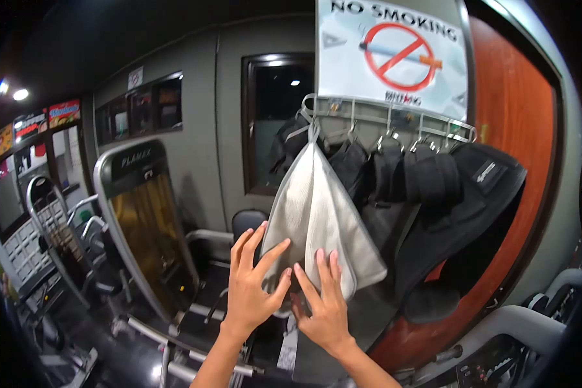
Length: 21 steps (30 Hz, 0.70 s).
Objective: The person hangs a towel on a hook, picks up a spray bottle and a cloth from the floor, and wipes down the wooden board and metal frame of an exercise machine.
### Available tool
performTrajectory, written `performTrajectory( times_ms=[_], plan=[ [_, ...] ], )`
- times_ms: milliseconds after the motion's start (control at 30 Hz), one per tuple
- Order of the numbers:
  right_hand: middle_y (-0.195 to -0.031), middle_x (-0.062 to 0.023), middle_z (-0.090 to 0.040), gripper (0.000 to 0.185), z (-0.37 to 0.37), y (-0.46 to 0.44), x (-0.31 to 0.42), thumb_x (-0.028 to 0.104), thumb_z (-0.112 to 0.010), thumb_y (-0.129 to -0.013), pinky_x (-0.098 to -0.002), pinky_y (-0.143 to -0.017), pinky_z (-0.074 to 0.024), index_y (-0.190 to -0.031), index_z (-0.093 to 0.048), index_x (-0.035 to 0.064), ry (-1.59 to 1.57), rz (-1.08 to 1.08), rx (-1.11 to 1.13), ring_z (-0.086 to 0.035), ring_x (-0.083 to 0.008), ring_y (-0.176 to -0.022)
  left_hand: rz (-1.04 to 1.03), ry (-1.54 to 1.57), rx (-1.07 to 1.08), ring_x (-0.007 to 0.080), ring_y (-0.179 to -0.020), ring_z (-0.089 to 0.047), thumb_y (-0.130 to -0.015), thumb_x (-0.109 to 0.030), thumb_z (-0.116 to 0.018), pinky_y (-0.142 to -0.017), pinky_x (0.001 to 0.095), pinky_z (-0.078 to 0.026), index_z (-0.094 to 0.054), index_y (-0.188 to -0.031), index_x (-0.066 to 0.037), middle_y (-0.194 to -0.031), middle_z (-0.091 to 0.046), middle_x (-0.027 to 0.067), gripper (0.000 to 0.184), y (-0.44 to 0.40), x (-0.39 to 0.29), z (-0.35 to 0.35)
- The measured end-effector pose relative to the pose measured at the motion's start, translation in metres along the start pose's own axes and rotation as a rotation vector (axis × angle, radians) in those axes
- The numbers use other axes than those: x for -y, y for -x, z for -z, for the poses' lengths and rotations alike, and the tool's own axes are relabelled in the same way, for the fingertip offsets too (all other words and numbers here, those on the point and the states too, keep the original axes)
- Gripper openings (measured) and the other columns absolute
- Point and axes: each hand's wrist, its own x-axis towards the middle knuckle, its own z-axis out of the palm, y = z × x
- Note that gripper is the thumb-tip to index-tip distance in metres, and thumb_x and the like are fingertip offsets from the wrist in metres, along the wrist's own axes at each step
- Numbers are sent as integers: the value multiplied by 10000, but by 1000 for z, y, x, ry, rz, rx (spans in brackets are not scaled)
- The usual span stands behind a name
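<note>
A light grey cloth point(312, 200) hangs by its top from the left end of a metal hook rack point(368, 113) and fans out downward. My left hand point(249, 284) is at the cloth's lower left edge, fingers spread and pointing up. Beside it, my right hand point(323, 304) lies over the lower middle of the cloth, its fingers apart. Neither hand visibly grips the cloth. To the right on the same rack hang black straps point(427, 174) and a long black padded piece point(462, 210).
A no-smoking sign point(394, 58) is above the rack, with a red-brown door point(520, 97) to its right. Gym machines point(145, 226) stand at the left, and grey padded bars point(504, 330) at the lower right. A dark window point(278, 123) is behind.
</note>
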Motion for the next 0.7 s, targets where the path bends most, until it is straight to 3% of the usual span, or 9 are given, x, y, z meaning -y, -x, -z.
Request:
performTrajectory(
  times_ms=[167, 200, 333, 467, 500, 600, 700],
  plan=[
    [-1548, -265, -224, 587, -52, 99, 20, 150, -643, -859, -569, -1140, -232, -1420, -477, 107, -344, -182, 216, -185, -489, -1428, 268, -24, 116, 385, -1307, -389, -764, -131, -715, -1078, 461, -335, -665, -1207, -124, -1383, -450, 223, 446, 96, -3, 5],
    [-1541, -277, -220, 560, -62, 116, 24, 168, -624, -878, -551, -1139, -250, -1415, -474, 108, -356, -171, 269, -190, -502, -1420, 312, -34, 137, 393, -1311, -379, -789, -142, -694, -1073, 472, -356, -641, -1230, -132, -1430, -434, 165, 445, 118, -2, 8],
    [-1523, -260, -268, 524, -89, 168, 60, 118, -634, -856, -505, -1127, -299, -1367, -518, 118, -620, -240, 417, -214, -471, -1425, 587, 47, 212, 348, -1241, -466, -789, -126, -690, -1056, 443, -380, -638, -1224, -124, -1385, -496, 140, 438, 203, -3, 34],
    [-1508, -237, -309, 511, -115, 196, 101, 104, -649, -847, -488, -1139, -285, -1346, -536, 86, -779, -189, 523, -234, -450, -1425, 862, 87, 119, 339, -1103, -576, -818, -121, -685, -984, 384, -444, -634, -1215, -84, -1194, -614, 133, 402, 291, -2, 70],
    [-1504, -233, -318, 502, -119, 198, 112, 109, -652, -849, -485, -1142, -281, -1338, -544, 80, -807, -166, 554, -236, -448, -1425, 956, 102, 69, 301, -1038, -617, -833, -93, -676, -934, 365, -480, -630, -1207, -66, -1148, -631, 131, 378, 302, -9, 81],
    [-1490, -227, -338, 491, -139, 204, 144, 119, -655, -850, -478, -1141, -288, -1329, -553, 84, -879, -116, 661, -252, -430, -1423, 1091, 107, -96, 209, -969, -639, -856, -40, -657, -861, 334, -522, -614, -1228, -58, -1132, -639, 122, 375, 343, -14, 113],
    [-1484, -218, -351, 521, -157, 207, 183, 96, -653, -840, -478, -1137, -299, -1347, -534, 93, -960, -56, 770, -281, -433, -1407, 1246, 112, -258, 180, -984, -632, -866, -36, -647, -865, 316, -515, -613, -1235, -65, -1111, -651, 97, 371, 379, -13, 145]
  ],
)
